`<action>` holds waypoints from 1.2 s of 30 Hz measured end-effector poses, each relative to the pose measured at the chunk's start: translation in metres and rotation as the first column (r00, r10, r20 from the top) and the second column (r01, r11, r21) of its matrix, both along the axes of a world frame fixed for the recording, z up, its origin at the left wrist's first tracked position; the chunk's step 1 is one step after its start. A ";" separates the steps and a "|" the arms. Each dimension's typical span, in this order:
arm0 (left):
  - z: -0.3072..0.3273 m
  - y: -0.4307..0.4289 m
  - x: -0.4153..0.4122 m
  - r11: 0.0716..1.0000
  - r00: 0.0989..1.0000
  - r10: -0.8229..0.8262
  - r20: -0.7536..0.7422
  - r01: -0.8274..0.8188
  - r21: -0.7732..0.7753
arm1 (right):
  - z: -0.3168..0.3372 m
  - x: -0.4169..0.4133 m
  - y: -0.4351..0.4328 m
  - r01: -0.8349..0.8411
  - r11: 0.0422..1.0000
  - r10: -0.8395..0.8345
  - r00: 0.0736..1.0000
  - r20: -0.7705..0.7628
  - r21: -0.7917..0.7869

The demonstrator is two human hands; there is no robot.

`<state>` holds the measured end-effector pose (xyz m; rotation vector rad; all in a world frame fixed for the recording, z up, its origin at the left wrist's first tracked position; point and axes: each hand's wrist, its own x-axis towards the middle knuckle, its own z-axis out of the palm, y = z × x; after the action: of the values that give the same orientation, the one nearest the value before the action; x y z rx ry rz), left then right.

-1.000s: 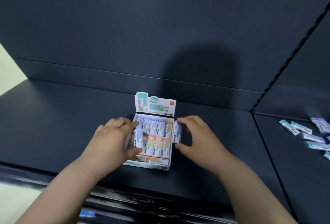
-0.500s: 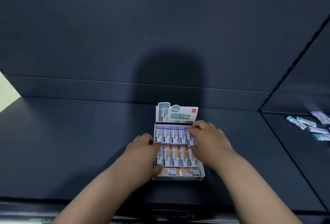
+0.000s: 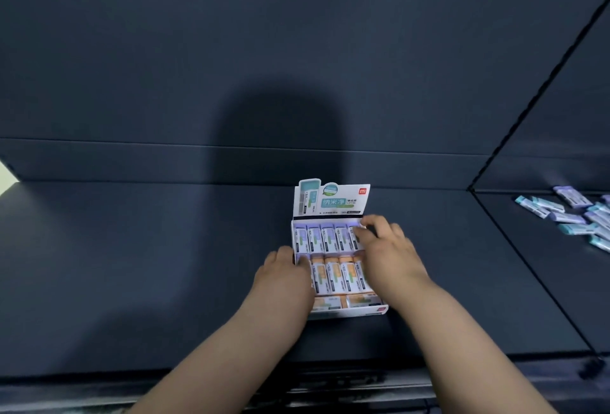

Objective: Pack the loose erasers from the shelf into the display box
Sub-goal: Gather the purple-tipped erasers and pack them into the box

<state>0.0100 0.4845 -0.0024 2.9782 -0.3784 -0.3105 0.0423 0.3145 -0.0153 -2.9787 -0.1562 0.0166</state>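
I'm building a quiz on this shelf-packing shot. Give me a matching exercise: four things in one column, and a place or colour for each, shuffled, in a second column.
Things:
1. left hand
2. right hand
3. loose erasers
4. header card

Descriptions:
A. standing upright at the back of the display box
B. scattered on the shelf section far to the right
C. at the box's left wall, by the orange row
D. fingertips on the right end of the purple row

Pairs: 1-C, 2-D, 3-B, 4-A
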 end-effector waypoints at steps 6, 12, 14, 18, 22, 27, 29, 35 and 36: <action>-0.001 0.005 -0.002 0.998 0.999 -0.036 0.036 0.038 -0.053 | -0.007 -0.005 0.000 0.038 0.997 -0.039 0.999 0.015 0.065; 0.010 0.004 -0.012 1.000 0.991 -0.027 0.135 0.025 0.017 | 0.005 -0.025 -0.010 0.079 0.949 -0.111 0.990 0.087 0.305; 0.015 -0.007 -0.018 0.998 0.969 -0.056 0.243 0.047 0.040 | 0.008 -0.037 -0.019 0.082 0.918 -0.133 0.986 0.106 0.388; 0.018 -0.049 -0.022 0.983 0.891 -0.162 0.424 0.185 -0.013 | 0.009 -0.061 -0.055 0.056 0.912 -0.111 0.987 0.113 0.406; 0.019 -0.119 -0.033 0.951 0.852 -0.231 0.470 0.299 -0.073 | 0.018 -0.084 -0.115 0.057 0.916 -0.122 0.983 0.139 0.398; 0.022 -0.211 -0.054 0.927 0.874 -0.273 0.402 0.351 -0.134 | 0.030 -0.116 -0.210 0.101 0.939 -0.136 0.987 0.086 0.328; 0.021 -0.239 -0.056 0.928 0.881 -0.281 0.380 0.350 -0.125 | 0.030 -0.124 -0.240 0.108 0.943 -0.139 0.987 0.076 0.315; 0.013 -0.322 -0.065 0.946 0.887 -0.228 0.402 0.300 -0.125 | 0.027 -0.144 -0.328 0.138 0.942 -0.147 0.989 0.007 0.305; 0.013 -0.329 -0.066 0.948 0.890 -0.230 0.394 0.296 -0.117 | 0.027 -0.145 -0.338 0.144 0.939 -0.152 0.988 0.001 0.311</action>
<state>-0.0565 0.1553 0.0101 2.7983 -0.8116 0.2698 -0.1023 -0.0236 0.0117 -2.6680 0.0596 -0.0577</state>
